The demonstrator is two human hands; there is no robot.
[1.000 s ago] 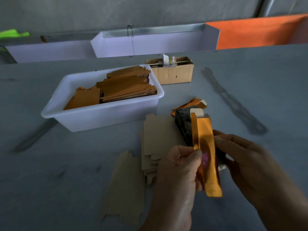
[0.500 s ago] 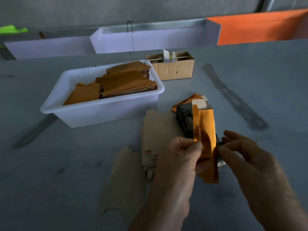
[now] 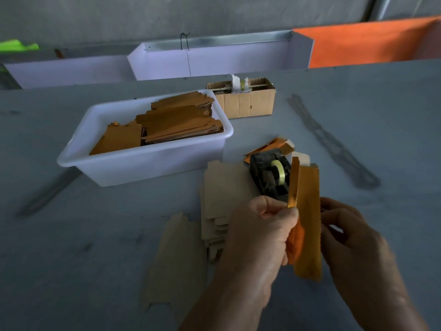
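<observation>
Just in front of the tape dispenser (image 3: 269,177), above the flat blanks (image 3: 222,187), your left hand (image 3: 257,235) pinches the narrow side flap of the upright gold carton (image 3: 307,223). Your right hand (image 3: 353,237) curls its fingers round the right edge. Fold the flap squarely onto the panel with the edges aligned before you tape the seam.

carton: orange carton (image 3: 307,223) has shifted right, off the front of the tape dispenser (image 3: 269,175).
flap: narrow side flap (image 3: 294,182), flat on the main panel 1 s ago, now stands apart at the top.
tape dispenser: was mostly hidden, now uncovered, tape roll (image 3: 278,172) showing.
left hand: left hand (image 3: 257,237) now pinches the flap's lower part.
right hand: right hand (image 3: 353,244) pulled from behind the carton to its right edge, fingers curled there.
</observation>
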